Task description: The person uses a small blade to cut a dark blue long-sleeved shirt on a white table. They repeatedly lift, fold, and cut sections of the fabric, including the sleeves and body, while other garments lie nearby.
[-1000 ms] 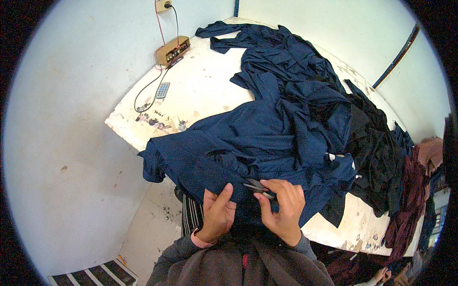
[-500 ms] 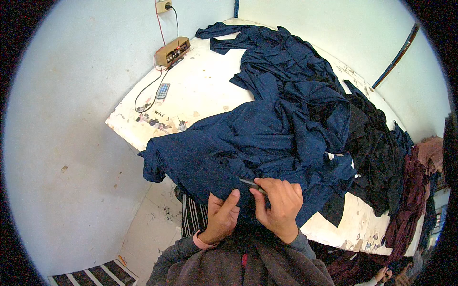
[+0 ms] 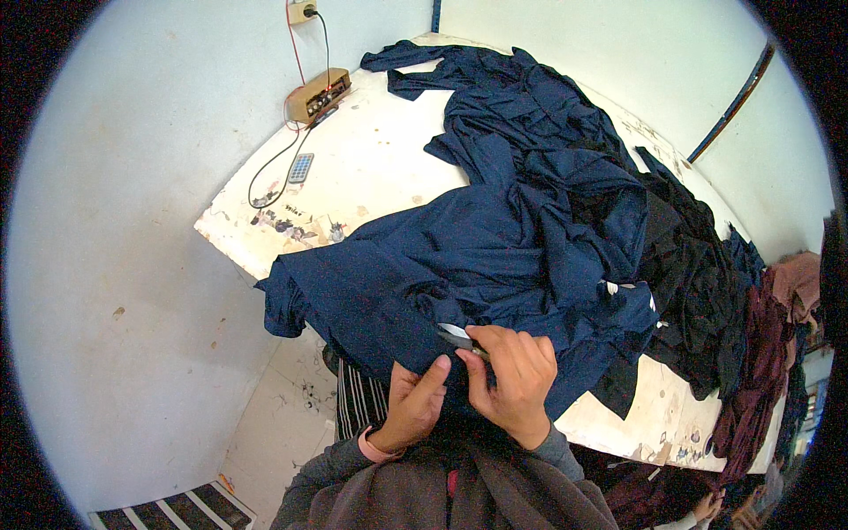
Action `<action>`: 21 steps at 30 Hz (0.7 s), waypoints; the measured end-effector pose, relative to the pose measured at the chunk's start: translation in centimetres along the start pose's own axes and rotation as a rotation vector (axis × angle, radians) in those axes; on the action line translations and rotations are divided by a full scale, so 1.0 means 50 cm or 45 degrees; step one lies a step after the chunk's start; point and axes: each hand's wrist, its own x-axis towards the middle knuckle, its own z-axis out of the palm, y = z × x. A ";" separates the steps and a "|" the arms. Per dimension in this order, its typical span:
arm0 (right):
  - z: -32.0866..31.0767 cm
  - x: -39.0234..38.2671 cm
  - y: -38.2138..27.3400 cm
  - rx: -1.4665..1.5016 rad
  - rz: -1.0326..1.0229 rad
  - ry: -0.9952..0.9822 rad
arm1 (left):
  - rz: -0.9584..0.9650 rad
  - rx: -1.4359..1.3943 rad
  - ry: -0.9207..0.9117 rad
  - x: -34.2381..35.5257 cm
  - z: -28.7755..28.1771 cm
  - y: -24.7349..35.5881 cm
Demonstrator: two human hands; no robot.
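A large dark navy garment lies rumpled over the near part of the white table. My left hand pinches its cloth between thumb and fingers, close to the lower edge. Just to the right, my right hand is closed around small metal snips, whose blades point left into the folds beside my left thumb. Whether the blades touch a thread is too small to tell.
The table bears an amplifier box wired to a wall socket, a remote, and piles of navy, black and maroon garments. A co-worker's hand shows at lower right. A striped mat lies at lower left.
My left hand has shifted right and slightly down. My right hand has moved a little left and upward with the snips, bringing the blades deeper toward the folds.
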 end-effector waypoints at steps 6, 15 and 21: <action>0.000 0.000 0.002 -0.004 -0.023 0.009 | -0.072 0.023 -0.004 -0.002 -0.024 -0.009; -0.011 -0.016 0.009 0.480 -0.345 -0.205 | -0.277 0.087 0.209 0.015 -0.026 0.037; 0.008 -0.047 0.028 0.805 0.451 0.228 | 0.013 -0.313 0.169 0.035 -0.040 0.047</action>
